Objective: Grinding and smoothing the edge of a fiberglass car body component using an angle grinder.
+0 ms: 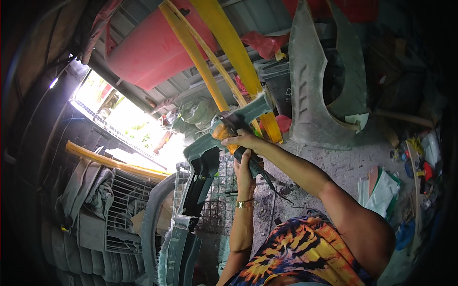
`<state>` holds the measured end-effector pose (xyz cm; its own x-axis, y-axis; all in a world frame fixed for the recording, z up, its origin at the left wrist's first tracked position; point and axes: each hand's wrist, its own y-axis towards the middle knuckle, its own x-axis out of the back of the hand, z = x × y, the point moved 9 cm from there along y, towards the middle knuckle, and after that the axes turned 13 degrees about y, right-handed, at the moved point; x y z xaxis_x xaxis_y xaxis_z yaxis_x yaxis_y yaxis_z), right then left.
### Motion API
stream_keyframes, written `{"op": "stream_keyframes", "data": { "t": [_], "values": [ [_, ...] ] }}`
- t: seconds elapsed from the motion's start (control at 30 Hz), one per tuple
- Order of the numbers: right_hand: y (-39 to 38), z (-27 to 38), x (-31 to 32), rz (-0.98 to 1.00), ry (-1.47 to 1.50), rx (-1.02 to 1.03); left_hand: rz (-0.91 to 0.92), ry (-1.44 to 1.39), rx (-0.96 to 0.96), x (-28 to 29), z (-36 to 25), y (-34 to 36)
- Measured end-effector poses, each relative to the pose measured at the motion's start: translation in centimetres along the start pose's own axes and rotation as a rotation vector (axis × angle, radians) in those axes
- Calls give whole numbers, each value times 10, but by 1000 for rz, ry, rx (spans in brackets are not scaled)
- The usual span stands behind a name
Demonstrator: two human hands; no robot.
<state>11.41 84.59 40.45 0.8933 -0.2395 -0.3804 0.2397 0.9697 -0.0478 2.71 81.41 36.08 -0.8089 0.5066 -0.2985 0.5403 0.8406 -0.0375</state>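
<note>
Both my hands are closed round an angle grinder with an orange head and a dark body. My right hand wraps its front part from above. Lower down, my left hand grips the dark rear body, and a gold watch sits on that wrist. A dark cord trails from the rear of the tool. The grinder's head is up against a grey-green moulded panel with frayed fibre edges, which runs from the lower left up past my hands. Its disc is hidden, so contact cannot be made out.
Yellow strips hang beyond the grinder, beside a red panel. A grey fender-shaped panel stands at the right back. Wire racks and a curved dark strip are at left. Rubble-strewn floor lies right of my arms.
</note>
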Motion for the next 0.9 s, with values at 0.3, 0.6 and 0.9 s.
{"op": "stream_keyframes", "data": {
  "t": [0.3, 0.6, 0.9],
  "values": [
    [23, -25, 20, 11, 22, 16, 14, 29, 6, -13, -3, -4],
    [-10, 7, 16, 10, 151, 81, 8, 90, 5, -23, -9, -13],
    [-9, -2, 37, -109, 112, 91, 8, 141, 14, -32, -11, -16]
  ]
}}
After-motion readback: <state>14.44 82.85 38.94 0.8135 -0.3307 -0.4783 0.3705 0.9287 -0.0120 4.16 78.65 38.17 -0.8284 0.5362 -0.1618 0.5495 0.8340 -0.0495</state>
